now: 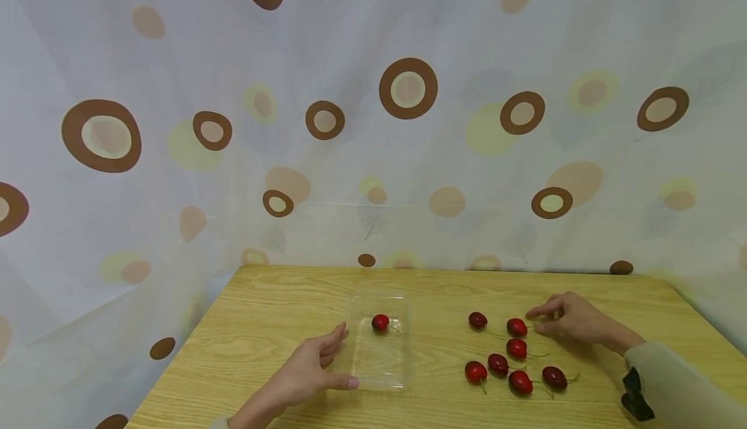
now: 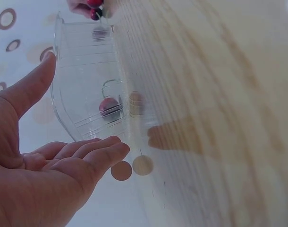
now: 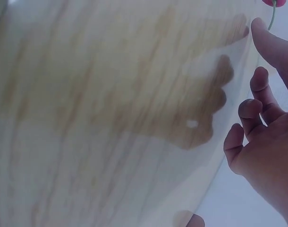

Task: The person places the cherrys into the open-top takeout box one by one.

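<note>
Yellow wood-grain tabletop (image 1: 268, 312) underneath, the left hand (image 1: 306, 367), thumb spread from fingers, should steady the clear plastic tray (image 1: 380, 365); the right hand (image 1: 576, 319), pinch unclear, should favour the round red cherry's (image 1: 516, 328) stem.

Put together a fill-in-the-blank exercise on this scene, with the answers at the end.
1. The clear container holds exactly ____ cherry.
2. Loose cherries on the table number ____.
3. The hand nearest the container is the person's ____ one.
4. The other hand, nearest the loose cherries, is the ____ one.
Missing words: one; seven; left; right.
</note>
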A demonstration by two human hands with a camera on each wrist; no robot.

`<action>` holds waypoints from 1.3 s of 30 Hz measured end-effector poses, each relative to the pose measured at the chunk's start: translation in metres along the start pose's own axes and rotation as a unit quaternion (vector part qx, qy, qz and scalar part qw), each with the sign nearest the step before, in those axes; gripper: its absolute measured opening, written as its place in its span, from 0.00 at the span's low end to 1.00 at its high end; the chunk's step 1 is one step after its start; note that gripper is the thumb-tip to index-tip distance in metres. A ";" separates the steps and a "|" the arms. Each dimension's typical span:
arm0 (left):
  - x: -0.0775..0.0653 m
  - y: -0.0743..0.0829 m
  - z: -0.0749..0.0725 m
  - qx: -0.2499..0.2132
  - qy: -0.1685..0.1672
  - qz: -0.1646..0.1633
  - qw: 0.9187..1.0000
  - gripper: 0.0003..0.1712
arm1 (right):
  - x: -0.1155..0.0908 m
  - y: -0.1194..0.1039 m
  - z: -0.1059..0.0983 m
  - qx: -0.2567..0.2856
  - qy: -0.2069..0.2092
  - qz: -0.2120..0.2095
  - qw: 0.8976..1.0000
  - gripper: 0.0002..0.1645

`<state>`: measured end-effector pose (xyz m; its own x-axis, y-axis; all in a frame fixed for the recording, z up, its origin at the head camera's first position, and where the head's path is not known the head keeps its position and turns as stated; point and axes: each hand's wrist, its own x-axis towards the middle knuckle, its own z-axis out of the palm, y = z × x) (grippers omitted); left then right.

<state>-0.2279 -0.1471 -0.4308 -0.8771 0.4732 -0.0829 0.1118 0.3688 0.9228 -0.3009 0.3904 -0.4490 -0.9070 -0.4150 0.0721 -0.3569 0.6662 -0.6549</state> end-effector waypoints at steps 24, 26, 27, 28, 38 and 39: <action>0.000 0.003 0.000 0.008 0.007 -0.003 1.000 0.61 | -0.007 -0.002 0.000 0.018 0.018 -0.035 0.999 0.06; -0.001 0.003 0.000 0.008 0.007 -0.005 1.000 0.60 | -0.008 -0.005 0.000 0.026 0.018 -0.025 0.999 0.07; -0.001 0.003 0.000 0.008 0.006 -0.006 1.000 0.60 | -0.008 -0.006 0.000 0.031 0.018 -0.019 0.999 0.07; -0.001 0.003 0.000 0.007 0.006 -0.006 1.000 0.60 | -0.009 -0.008 0.000 0.035 0.017 -0.011 0.999 0.07; 0.000 0.002 0.001 0.004 0.005 -0.011 1.000 0.60 | -0.010 -0.014 0.000 0.076 0.008 0.055 0.996 0.12; 0.000 0.001 0.001 0.004 0.005 -0.012 1.000 0.60 | -0.010 -0.015 0.000 0.079 0.007 0.060 0.995 0.12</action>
<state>-0.2270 -0.1462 -0.4297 -0.8841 0.4563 -0.1009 0.0948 0.3866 0.9174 -0.2869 0.3849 -0.4401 -0.9440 -0.3299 -0.0038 -0.2078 0.6033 -0.7699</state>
